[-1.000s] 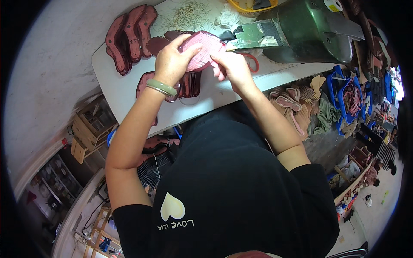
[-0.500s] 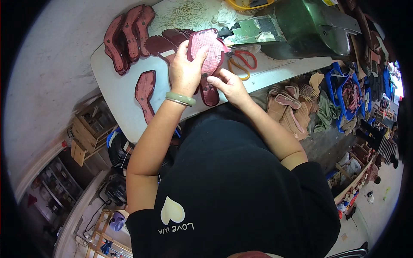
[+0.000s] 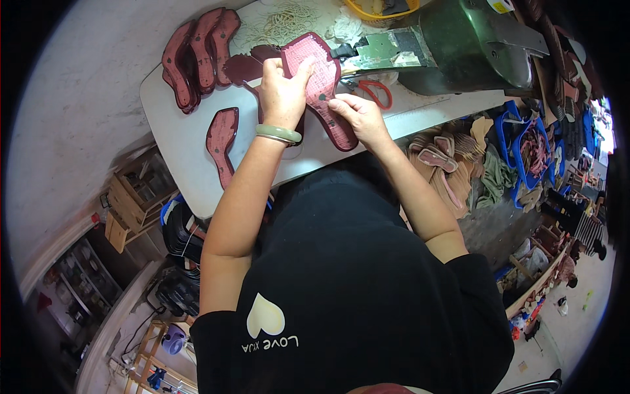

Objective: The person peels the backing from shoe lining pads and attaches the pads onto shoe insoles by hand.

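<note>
A shoe insole (image 3: 315, 69), pink on its upturned face with a glossy dark red rim wrapped around it, is held over the near side of the table. My left hand (image 3: 283, 95) grips its left edge, thumb lying across the pink face. On the other side, near the narrow waist, my right hand (image 3: 362, 118) pinches the rim between thumb and fingers. Scissors (image 3: 377, 97) with a red-orange handle lie just beyond my right hand, partly covered. Dark red leather pieces (image 3: 241, 69) lie beyond my left hand.
Several similar insoles (image 3: 200, 49) are grouped at the table's far left, and a single one (image 3: 223, 134) lies nearer. A green machine (image 3: 459, 52) stands at right, by a yellow basket (image 3: 380, 14). Pale strings (image 3: 279, 26) lie at the back. Cut brown pieces (image 3: 453, 164) are piled right.
The insole has turned in my hands: its narrow end swung right and its wide end shifted up and left. My right hand moved slightly right, covering more of the scissors.
</note>
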Available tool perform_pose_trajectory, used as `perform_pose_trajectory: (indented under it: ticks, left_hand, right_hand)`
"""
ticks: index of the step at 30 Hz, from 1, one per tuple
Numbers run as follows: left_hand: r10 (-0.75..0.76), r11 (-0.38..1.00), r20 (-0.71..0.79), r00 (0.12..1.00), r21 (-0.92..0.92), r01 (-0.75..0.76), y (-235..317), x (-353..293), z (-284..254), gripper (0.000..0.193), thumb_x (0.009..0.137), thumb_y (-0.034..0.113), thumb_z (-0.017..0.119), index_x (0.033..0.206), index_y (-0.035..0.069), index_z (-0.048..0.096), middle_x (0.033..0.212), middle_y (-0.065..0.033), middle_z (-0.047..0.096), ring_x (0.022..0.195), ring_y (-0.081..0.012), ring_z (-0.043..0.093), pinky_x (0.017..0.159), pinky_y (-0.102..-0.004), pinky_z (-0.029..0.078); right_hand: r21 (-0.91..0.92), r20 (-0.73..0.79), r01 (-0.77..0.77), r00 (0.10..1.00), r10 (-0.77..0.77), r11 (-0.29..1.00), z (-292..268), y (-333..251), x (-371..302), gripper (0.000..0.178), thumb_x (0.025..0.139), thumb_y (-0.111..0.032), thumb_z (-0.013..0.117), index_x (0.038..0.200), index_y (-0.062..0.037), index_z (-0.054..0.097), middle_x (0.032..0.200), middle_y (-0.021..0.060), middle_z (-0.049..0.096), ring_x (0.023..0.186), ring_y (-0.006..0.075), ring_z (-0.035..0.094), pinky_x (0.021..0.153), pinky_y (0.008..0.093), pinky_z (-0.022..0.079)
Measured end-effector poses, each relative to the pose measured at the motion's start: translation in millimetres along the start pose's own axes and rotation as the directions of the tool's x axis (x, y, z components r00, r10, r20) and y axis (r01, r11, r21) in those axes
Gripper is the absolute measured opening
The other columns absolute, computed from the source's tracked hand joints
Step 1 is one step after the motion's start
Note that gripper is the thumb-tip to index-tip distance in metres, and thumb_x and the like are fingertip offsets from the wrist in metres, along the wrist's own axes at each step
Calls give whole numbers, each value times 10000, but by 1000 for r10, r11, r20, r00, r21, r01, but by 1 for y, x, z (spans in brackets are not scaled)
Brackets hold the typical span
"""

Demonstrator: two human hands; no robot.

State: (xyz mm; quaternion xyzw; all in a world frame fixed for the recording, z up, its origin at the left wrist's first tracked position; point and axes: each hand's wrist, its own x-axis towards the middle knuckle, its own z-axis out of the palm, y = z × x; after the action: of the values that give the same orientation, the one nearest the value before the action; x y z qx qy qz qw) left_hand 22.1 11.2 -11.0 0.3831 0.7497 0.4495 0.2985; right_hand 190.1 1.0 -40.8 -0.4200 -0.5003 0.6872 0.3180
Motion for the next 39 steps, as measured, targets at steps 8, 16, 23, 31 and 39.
perform_pose_trajectory:
  ticks: [8,16,23,31,39]
  left_hand:
    - [29,761,198,980,-639,107,-9,-27,-44,338,860,83,642,1096,-32,429,969,-107,627,862,-107,603,746,-224,500]
    - [44,909,-18,999,-414,-48,-34,-79,-81,656,807,290,711,1267,-12,354,947,-93,611,826,-141,587,744,-259,483]
    - [582,775,-193,790,425,-468,-76,-38,-112,706,744,180,724,1342,38,378,1235,-257,403,1149,-400,414,950,-448,391]
    - [405,606,-73,911,768,-208,-123,139,-163,717,858,333,575,1437,105,219,1467,-267,166,1338,-406,224,1071,-465,250]
    - [375,880,-250,893,400,-257,-124,57,-167,680,820,325,647,1340,-2,355,1331,-270,361,1227,-409,366,1028,-431,307]
  right_hand:
    - [321,146,-170,981,129,932,15,-31,1,271,915,-237,567,1022,2,639,919,64,653,796,124,618,720,276,509]
    - [340,-33,-10,999,23,940,77,-35,-6,158,895,-144,582,877,-6,656,778,-4,609,689,53,536,619,219,454]
    - [445,164,-141,984,74,885,103,-40,12,346,926,-224,541,1178,13,551,1095,119,618,934,175,610,837,303,486]
    - [168,154,-169,978,143,971,79,-32,0,314,912,-210,562,1139,7,583,1052,95,639,920,150,615,787,258,459]
    - [109,177,-207,966,186,972,68,-9,-9,281,894,-207,588,1091,-7,608,969,76,663,858,136,620,744,249,440]
